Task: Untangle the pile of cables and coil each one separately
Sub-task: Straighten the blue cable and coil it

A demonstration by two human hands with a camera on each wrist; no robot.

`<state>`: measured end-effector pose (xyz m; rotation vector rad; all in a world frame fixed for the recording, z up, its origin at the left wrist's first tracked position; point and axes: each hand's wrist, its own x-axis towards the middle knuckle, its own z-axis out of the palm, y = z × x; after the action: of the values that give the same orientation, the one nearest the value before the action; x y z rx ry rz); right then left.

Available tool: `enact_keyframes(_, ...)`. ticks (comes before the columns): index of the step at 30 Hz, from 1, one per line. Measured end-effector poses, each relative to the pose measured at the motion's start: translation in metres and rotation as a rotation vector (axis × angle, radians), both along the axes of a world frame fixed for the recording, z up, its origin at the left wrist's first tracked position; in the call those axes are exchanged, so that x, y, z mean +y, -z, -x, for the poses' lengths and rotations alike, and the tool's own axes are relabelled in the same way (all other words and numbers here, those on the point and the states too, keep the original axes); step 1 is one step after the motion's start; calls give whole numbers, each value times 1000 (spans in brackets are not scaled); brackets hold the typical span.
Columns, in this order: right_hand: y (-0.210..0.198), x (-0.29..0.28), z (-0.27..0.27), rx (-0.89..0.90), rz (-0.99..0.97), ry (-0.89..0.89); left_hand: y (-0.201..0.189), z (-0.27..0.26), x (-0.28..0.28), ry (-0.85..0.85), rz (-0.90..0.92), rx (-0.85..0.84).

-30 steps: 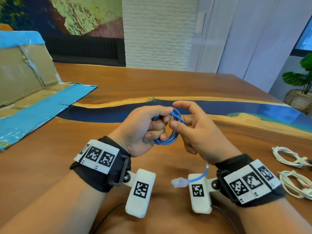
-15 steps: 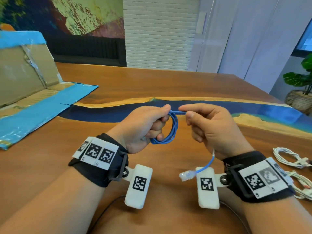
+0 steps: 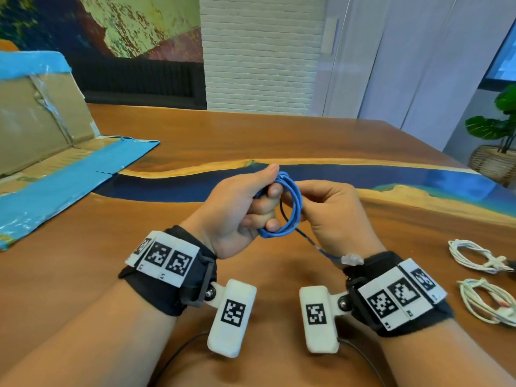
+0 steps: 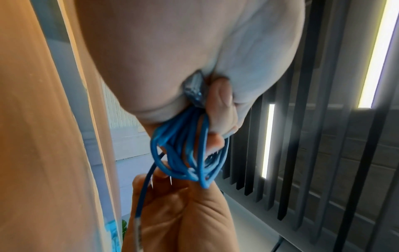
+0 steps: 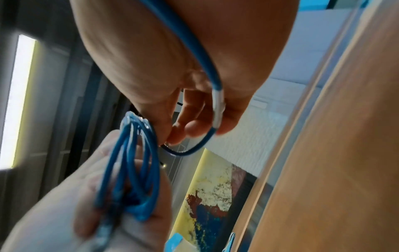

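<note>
A blue cable [image 3: 295, 208] is wound into a small coil of several loops above the table. My left hand [image 3: 243, 208] grips the coil with curled fingers, thumb on top. My right hand [image 3: 331, 210] is curled beside the coil and holds its loose tail, which runs down past the wrist to a clear plug [image 3: 352, 259]. The left wrist view shows the coil [image 4: 190, 150] under the left fingers, with another plug [image 4: 194, 88] tucked in the palm. In the right wrist view the tail [image 5: 194, 51] crosses the right palm, and the coil [image 5: 134, 167] lies on the left hand.
Two coiled white cables [image 3: 472, 255] [image 3: 488, 305] lie at the table's right edge. A flattened cardboard box [image 3: 47, 141] with blue tape sits at the far left. The wooden table [image 3: 251, 135] has a blue resin strip across it. A potted plant [image 3: 499, 141] stands far right.
The right hand moved from above the coil to its right side, drawing the tail round. The plug end rose from near the wrist camera to the right wrist.
</note>
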<state>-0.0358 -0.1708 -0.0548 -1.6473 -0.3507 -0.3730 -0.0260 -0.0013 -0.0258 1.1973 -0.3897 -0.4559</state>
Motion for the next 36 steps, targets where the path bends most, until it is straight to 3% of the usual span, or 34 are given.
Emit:
enact_keyframes(7,-8,0,5,313,-251,-228,10,-10,-4,-215,-231,-217)
enact_keyframes(15,-6,14,8,309,-363,-321,18,-14,-5,-237,-301,-321)
enact_keyframes(22,-4,8,5,147,93,-17,18,-13,-6,-272,-277,-315)
enact_keyframes(25,-1,4,0,93,165,179,18,-14,-7,-292,-263,-312)
enact_keyframes(30,-2,4,3,186,-8,96,17,-19,-4,-339,-260,-323)
enact_keyframes(34,-7,4,0,345,-348,-105,19,-26,1,-413,-290,-316)
enact_keyframes(36,-10,1,2,428,-398,-169,20,-26,0,-430,-280,-293)
